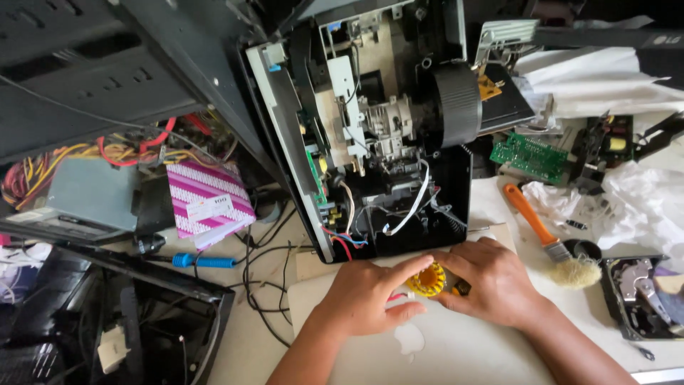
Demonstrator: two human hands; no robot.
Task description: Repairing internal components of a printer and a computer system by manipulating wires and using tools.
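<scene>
Both hands, left hand (367, 296) and right hand (491, 278), pinch one yellow ribbed part (426, 279) with closed fingers, near the counter (249, 342) middle. One opened black machine casing (370, 135) holds exposed mechanism and wires; one orange-handled brush (548, 239) lies to the right.

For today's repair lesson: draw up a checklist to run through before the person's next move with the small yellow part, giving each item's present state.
1. Both hands on the yellow round part: left hand, right hand: ok.
2. Part rests over the white surface: ok.
3. Opened device interior exposed: ok.
4. Brush within reach: ok.
5. Loose wires kept off the work area: not ok.
6. Device unplugged: cannot tell.
</scene>
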